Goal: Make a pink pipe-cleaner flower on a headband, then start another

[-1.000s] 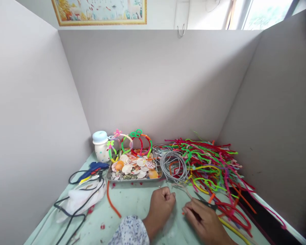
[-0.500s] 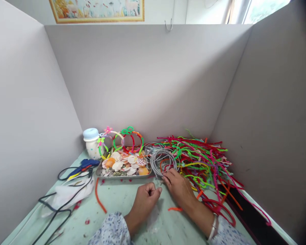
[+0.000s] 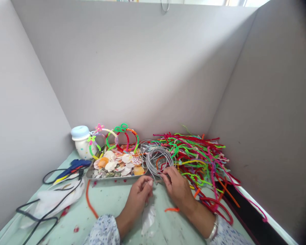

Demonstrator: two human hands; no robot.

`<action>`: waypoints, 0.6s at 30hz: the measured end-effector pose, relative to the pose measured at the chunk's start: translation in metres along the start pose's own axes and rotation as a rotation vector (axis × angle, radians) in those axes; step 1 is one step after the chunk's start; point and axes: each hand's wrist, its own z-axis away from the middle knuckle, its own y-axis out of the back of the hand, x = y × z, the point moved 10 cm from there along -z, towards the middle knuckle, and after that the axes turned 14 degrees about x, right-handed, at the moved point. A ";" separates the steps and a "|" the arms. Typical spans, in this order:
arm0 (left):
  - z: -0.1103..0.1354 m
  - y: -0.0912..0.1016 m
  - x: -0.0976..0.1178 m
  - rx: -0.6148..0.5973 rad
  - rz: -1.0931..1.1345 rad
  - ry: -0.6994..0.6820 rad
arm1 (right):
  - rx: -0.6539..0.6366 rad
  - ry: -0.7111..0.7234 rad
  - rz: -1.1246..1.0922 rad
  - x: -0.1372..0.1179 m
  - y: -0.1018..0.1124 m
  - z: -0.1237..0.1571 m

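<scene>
Your left hand [image 3: 142,192] has moved nearer the wire coil [image 3: 149,162] beside the shell tray [image 3: 117,178]; your right hand [image 3: 177,185] is at the coil's near edge. Cannot tell either grip; keep loops together.

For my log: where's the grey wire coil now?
Head view, below centre: the grey wire coil lies right of the shell tray, left of the pipe-cleaner pile, right hand at its near edge.

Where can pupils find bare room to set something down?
Bare, stained cloth lies between the orange strip and left hand, in front of the shell tray. Another patch lies between the short orange piece and the picture's bottom edge. Crowded: right of the wire coil, under piled fuzzy stems, and far left, around the plastic bag.
</scene>
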 end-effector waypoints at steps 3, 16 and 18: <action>-0.001 0.000 0.000 -0.001 0.008 0.009 | 0.027 -0.033 -0.049 0.003 0.005 -0.003; 0.002 -0.003 0.001 -0.023 -0.006 0.006 | 0.176 -0.411 -0.366 0.037 0.011 0.000; 0.001 -0.003 -0.001 -0.026 -0.010 0.009 | 0.173 -0.479 -0.406 0.042 0.009 0.001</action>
